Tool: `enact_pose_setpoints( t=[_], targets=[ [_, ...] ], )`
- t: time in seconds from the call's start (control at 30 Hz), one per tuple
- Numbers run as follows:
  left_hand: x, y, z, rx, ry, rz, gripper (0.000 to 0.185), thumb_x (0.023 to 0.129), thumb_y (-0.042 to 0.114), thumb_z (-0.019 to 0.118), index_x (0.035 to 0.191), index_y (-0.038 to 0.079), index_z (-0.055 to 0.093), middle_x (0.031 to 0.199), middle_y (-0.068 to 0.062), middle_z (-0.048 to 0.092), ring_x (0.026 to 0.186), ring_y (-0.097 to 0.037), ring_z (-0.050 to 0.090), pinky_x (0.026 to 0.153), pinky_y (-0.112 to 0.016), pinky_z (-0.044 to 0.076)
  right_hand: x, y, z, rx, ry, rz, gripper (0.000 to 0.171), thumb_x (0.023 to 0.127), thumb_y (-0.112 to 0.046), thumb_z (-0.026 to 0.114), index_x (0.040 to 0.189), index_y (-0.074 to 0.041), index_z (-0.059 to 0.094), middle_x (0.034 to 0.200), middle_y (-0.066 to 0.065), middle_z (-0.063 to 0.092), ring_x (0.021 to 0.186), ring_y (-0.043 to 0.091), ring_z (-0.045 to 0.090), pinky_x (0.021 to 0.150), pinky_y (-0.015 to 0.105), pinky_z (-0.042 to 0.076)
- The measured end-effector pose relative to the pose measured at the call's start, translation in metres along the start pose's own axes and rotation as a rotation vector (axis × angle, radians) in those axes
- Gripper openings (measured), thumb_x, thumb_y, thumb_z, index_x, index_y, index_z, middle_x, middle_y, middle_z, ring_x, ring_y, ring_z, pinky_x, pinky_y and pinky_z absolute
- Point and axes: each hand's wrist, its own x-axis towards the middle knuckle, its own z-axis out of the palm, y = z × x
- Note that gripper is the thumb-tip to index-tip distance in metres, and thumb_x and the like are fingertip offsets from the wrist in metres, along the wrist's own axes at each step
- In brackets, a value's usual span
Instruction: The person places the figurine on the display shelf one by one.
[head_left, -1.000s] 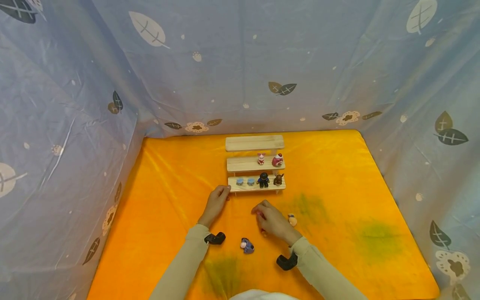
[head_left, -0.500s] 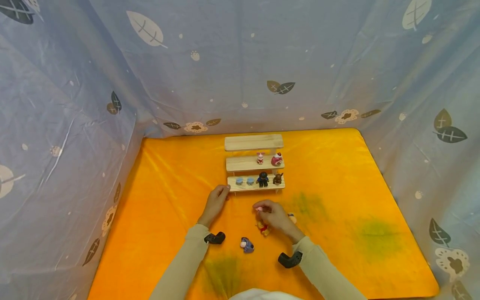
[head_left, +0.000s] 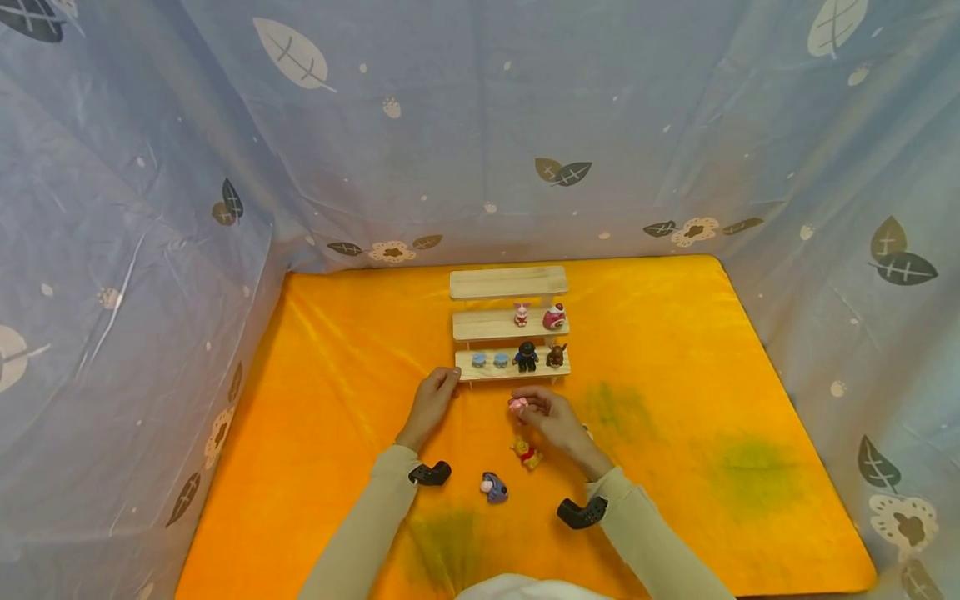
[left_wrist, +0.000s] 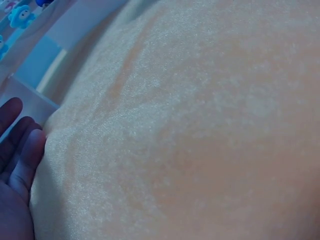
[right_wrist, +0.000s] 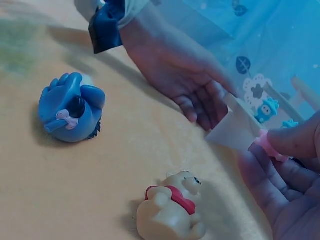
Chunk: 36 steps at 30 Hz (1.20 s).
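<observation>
In the head view, a three-tier wooden display shelf (head_left: 480, 325) stands mid-table. My left hand (head_left: 430, 407) holds its front left corner, fingertips at the end of the lowest board. My right hand (head_left: 557, 423) pinches a small pink figurine (right_wrist: 268, 145) between thumb and fingers, just in front of the shelf; the fingers hide much of it. Below that hand lies a yellow bear figurine in a red shirt (head_left: 527, 454). A blue-grey donkey figurine (head_left: 493, 487) rests nearer the body, between the forearms. Another small figurine (head_left: 588, 431) is mostly hidden behind the right hand.
On the lowest board stand two light-blue figurines (head_left: 501, 361), a black-clad figure (head_left: 527, 357) and a brown horned one (head_left: 556, 356). The middle board bears a pink-eared figurine (head_left: 521, 314) and a dark pink one (head_left: 554, 317). Patterned curtains (head_left: 480, 125) surround the orange cloth (head_left: 660, 350).
My right hand has lifted the pink figurine and moved it forward toward the shelf, uncovering the bear figurine. The left hand has stayed at the shelf corner.
</observation>
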Motion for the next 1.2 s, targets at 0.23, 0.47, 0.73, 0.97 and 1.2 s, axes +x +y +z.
enact_pose_setpoints(
  t=[0.23, 0.47, 0.73, 0.97, 1.2],
  targets=[
    [0.017, -0.028, 0.002, 0.005, -0.008, -0.02, 0.04, 0.108, 0.032, 0.052, 0.11, -0.006, 0.064, 0.102, -0.031, 0.061, 0.093, -0.043, 0.057, 0.08, -0.032, 0.043, 0.003, 0.0, 0.001, 0.08, 0.027, 0.047, 0.032, 0.101, 0.0, 0.056, 0.131, 0.005, 0.043, 0.128, 0.028, 0.064, 0.113, 0.034, 0.066, 0.089, 0.023, 0.055],
    [0.023, -0.039, 0.003, -0.006, 0.011, 0.006, 0.042, 0.105, 0.043, 0.054, 0.105, 0.003, 0.065, 0.096, -0.019, 0.064, 0.085, -0.025, 0.057, 0.079, -0.031, 0.043, 0.004, -0.001, 0.0, 0.107, 0.023, -0.004, 0.035, 0.102, -0.003, 0.057, 0.134, 0.003, 0.044, 0.128, 0.029, 0.065, 0.113, 0.037, 0.066, 0.09, 0.026, 0.055],
    [0.021, -0.039, 0.003, -0.006, 0.008, 0.009, 0.04, 0.104, 0.043, 0.055, 0.103, 0.005, 0.066, 0.093, -0.016, 0.064, 0.082, -0.021, 0.057, 0.08, -0.032, 0.045, 0.002, -0.004, 0.0, 0.142, 0.028, -0.044, 0.029, 0.104, -0.006, 0.055, 0.127, 0.011, 0.054, 0.118, 0.031, 0.066, 0.103, 0.037, 0.07, 0.093, 0.042, 0.058],
    [0.015, -0.027, 0.002, 0.011, -0.002, 0.0, 0.042, 0.106, 0.038, 0.053, 0.103, -0.002, 0.064, 0.093, -0.022, 0.063, 0.083, -0.029, 0.056, 0.078, -0.031, 0.042, 0.001, -0.005, -0.001, 0.205, 0.034, -0.036, 0.027, 0.101, -0.005, 0.061, 0.121, 0.009, 0.051, 0.116, 0.031, 0.064, 0.1, 0.023, 0.072, 0.093, 0.041, 0.058],
    [0.021, -0.035, 0.002, 0.033, -0.018, -0.028, 0.045, 0.108, 0.035, 0.05, 0.106, -0.008, 0.062, 0.099, -0.03, 0.061, 0.09, -0.041, 0.056, 0.077, -0.033, 0.04, 0.002, -0.01, -0.004, 0.274, 0.0, -0.127, 0.039, 0.104, -0.006, 0.054, 0.136, 0.015, 0.047, 0.131, 0.043, 0.054, 0.105, 0.022, 0.074, 0.095, 0.041, 0.057]
  ],
)
